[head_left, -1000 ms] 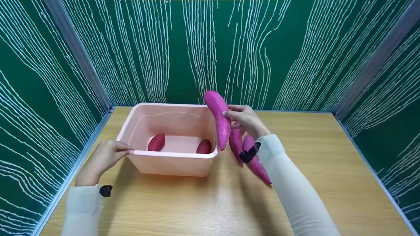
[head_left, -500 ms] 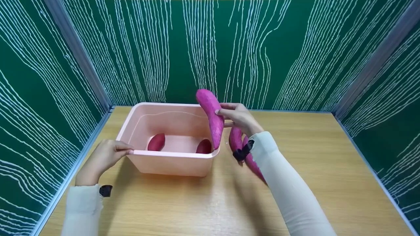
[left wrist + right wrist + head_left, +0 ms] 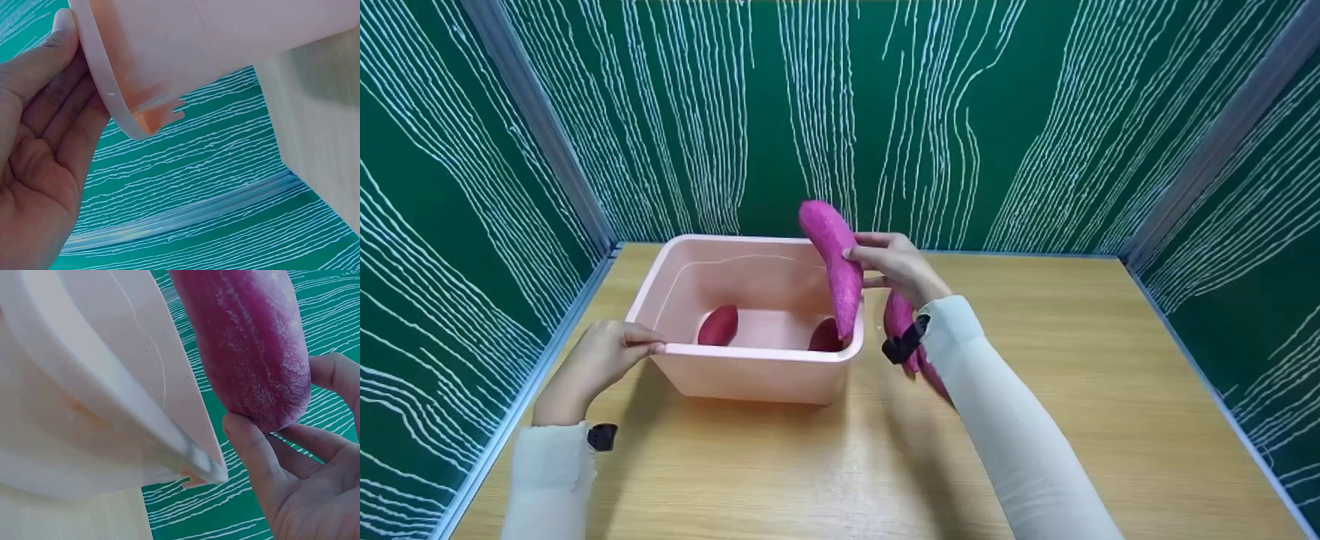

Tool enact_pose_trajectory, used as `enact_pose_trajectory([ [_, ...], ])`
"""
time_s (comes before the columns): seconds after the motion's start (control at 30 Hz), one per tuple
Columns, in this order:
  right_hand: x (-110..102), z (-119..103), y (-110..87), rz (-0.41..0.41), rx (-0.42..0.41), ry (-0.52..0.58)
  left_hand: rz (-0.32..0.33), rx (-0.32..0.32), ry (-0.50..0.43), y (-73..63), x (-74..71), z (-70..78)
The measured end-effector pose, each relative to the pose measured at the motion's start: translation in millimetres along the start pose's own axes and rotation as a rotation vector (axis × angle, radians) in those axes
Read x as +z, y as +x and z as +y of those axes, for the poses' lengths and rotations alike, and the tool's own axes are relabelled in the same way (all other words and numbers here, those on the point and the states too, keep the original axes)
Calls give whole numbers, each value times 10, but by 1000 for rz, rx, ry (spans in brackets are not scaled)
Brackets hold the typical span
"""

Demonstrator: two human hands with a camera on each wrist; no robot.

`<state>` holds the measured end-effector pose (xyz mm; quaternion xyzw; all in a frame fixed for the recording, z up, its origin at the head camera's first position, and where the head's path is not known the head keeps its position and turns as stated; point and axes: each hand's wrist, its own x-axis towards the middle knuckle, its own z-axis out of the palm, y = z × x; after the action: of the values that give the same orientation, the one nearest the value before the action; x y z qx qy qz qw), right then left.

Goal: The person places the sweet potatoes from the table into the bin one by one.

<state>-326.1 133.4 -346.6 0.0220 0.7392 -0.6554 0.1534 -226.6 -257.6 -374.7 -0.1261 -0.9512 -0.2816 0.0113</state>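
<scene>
A long, curved pink-purple sweet potato point(image 3: 834, 259) is pinched between the thumb and fingers of my right hand point(image 3: 896, 264), held over the right rim of the pink plastic bin point(image 3: 757, 379). In the right wrist view the sweet potato point(image 3: 253, 343) is close up beside the bin's rim. My left hand point(image 3: 604, 356) grips the bin's near left corner, its thumb on the rim in the left wrist view. Inside lie two darker red pieces of produce, one at the left point(image 3: 718, 325) and one at the right point(image 3: 825, 335), the latter partly hidden by the sweet potato.
Right of the bin, more long pink sweet potatoes point(image 3: 898, 315) lie on the wooden table point(image 3: 780, 472), partly covered by my right wrist and sleeve. Green panels point(image 3: 1035, 112) with white wavy lines close in the back and both sides.
My right hand has carried the sweet potato leftward, from beside the bin's right edge to over its rim. My left hand and the bin have stayed put.
</scene>
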Motion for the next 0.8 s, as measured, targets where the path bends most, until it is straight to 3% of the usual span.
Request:
enact_pose_trajectory([
  [0.4,106,-62,63,-30,-4,10,-40,-59,-35,6,-18,17],
  [0.73,197,-86,155,-45,-11,1,-42,-53,-43,10,-22,15],
  [0.8,214,-98,165,-51,-18,2,-22,-21,-33,10,-13,3],
])
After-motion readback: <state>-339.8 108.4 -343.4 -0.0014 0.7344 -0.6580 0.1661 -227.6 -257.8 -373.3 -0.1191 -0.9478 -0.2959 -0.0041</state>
